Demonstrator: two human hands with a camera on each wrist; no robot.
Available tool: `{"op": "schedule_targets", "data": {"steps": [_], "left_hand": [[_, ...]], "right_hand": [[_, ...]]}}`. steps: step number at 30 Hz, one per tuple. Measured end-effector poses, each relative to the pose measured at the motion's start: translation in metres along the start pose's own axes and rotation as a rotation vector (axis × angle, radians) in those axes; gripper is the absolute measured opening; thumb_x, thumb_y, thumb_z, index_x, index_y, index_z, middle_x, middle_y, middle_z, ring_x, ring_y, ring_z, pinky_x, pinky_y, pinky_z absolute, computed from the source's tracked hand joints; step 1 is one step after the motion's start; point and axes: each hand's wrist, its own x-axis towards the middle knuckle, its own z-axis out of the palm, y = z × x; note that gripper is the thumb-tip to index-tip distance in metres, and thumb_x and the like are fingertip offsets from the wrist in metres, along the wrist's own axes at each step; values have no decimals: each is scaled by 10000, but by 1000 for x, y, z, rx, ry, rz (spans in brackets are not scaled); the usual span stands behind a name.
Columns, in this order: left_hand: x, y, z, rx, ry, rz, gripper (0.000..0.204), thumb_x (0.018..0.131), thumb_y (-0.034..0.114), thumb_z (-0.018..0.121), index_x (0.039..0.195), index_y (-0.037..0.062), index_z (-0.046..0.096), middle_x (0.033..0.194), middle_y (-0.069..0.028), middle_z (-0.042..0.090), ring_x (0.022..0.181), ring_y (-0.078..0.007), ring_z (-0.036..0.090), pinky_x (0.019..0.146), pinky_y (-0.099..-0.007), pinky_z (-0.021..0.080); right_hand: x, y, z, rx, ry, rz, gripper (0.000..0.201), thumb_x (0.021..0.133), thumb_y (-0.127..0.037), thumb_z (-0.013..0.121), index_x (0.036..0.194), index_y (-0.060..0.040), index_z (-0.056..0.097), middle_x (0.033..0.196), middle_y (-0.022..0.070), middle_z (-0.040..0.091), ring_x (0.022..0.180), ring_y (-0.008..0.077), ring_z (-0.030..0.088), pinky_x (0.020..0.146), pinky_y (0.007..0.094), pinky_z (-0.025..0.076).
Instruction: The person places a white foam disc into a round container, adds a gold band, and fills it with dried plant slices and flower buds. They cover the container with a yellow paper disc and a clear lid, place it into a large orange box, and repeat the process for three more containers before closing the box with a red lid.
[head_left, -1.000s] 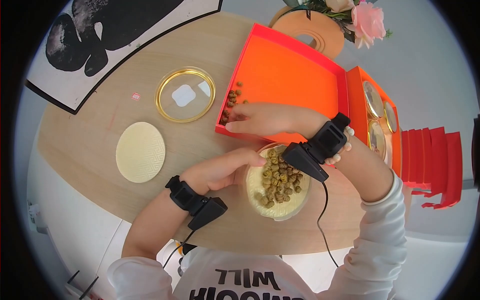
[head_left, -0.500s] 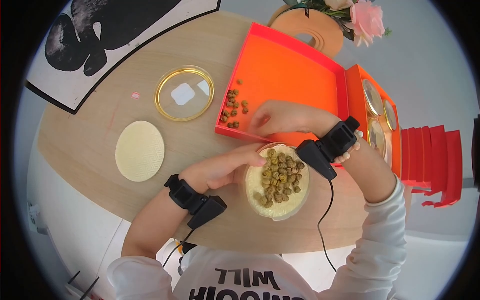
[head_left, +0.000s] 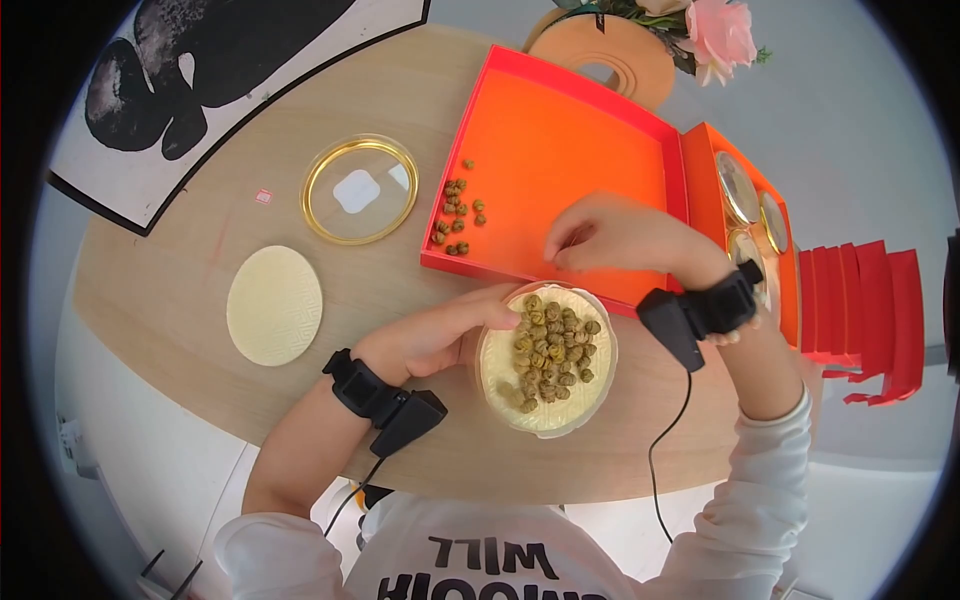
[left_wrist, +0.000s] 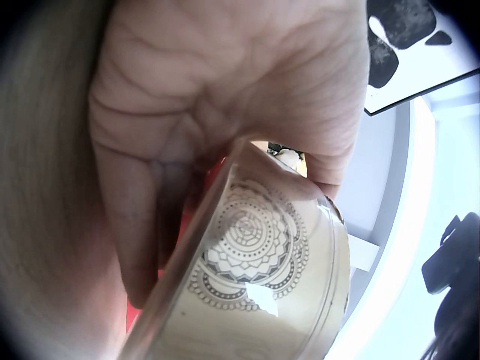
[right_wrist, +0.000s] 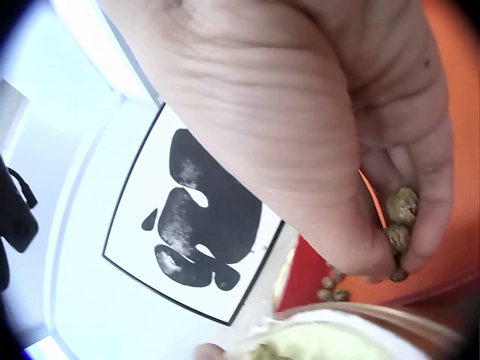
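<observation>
My left hand (head_left: 440,328) grips a round clear tub (head_left: 611,372) by its far left side, thumb over the rim. A mandala pattern decorates the tub's wall (left_wrist: 292,322) in the left wrist view. Inside, a heap of coiled, olive-brown dried herb balls (head_left: 552,352) covers a pale yellow pad. Just beyond the tub, over the box's near side, is my right hand (head_left: 618,238). In the right wrist view it pinches a few herb balls (right_wrist: 400,214) between thumb and fingers. More balls (head_left: 454,208) lie in the left corner of the orange box lid (head_left: 580,130).
A gold-rimmed clear lid (head_left: 360,220) and a pale round pad (head_left: 274,306) lie on the table at left. On the right stand an orange box (head_left: 701,185) with gold-rimmed containers and several red folded pieces (head_left: 862,315). Pink flowers (head_left: 722,38) are at the back.
My right hand has left the loose balls in the box lid's left corner and moved right, now above the lid's near edge. My left hand stays on the tub.
</observation>
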Motion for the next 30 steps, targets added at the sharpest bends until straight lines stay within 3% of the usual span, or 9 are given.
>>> {"op": "schedule_targets", "data": {"steps": [2, 5, 8, 9, 16, 19, 30], "left_hand": [[0, 0, 0, -3, -1, -1, 596, 815, 270, 498, 1325, 59, 274, 1254, -74, 428, 1121, -142, 451, 901, -292, 402], [-1, 1, 2, 2, 16, -8, 587, 818, 269, 493, 1321, 56, 279, 1249, -72, 432, 1115, -141, 456, 892, -291, 410], [0, -1, -2, 0, 13, -12, 583, 821, 273, 490, 1319, 56, 280, 1246, -74, 433, 1112, -144, 461, 889, -293, 417], [0, -2, -2, -4, 11, -6, 583, 821, 274, 490, 1319, 55, 280, 1247, -75, 431, 1112, -145, 461, 890, -294, 418], [-1, 1, 2, 11, 27, -2, 585, 824, 291, 486, 1318, 54, 278, 1256, -83, 421, 1118, -150, 459, 893, -296, 419], [-2, 2, 4, 30, 41, -2, 585, 825, 297, 484, 1316, 55, 280, 1256, -85, 421, 1123, -151, 455, 892, -297, 419], [-1, 3, 6, 0, 0, 28, 592, 824, 286, 485, 1318, 44, 265, 1262, -88, 413, 1129, -162, 451, 898, -302, 415]], "right_hand": [[-21, -20, -8, 90, 82, 24, 157, 718, -61, 614, 856, 15, 613, 805, 69, 616, 748, 112, 569, 680, 235, 456], [-38, -29, -4, 223, 18, -47, 146, 714, -5, 609, 860, -2, 609, 823, 60, 608, 742, 102, 565, 662, 219, 456], [-49, -41, 23, -46, 194, -109, 130, 720, 5, 602, 849, -14, 603, 812, 65, 591, 739, 132, 574, 643, 218, 461], [-49, -36, 31, -133, 259, -185, 130, 729, 2, 600, 857, -21, 594, 822, 77, 567, 731, 183, 581, 635, 257, 479], [-62, -38, 64, -339, 521, -316, 172, 717, 14, 610, 881, -18, 571, 870, 95, 530, 741, 256, 571, 657, 307, 492], [-67, -35, 66, -390, 543, -266, 176, 716, 10, 612, 885, -21, 576, 873, 93, 538, 758, 258, 565, 655, 316, 489], [-69, -30, 70, -423, 555, -405, 216, 710, 7, 613, 923, -20, 593, 912, 93, 567, 788, 254, 568, 668, 321, 489]]}}
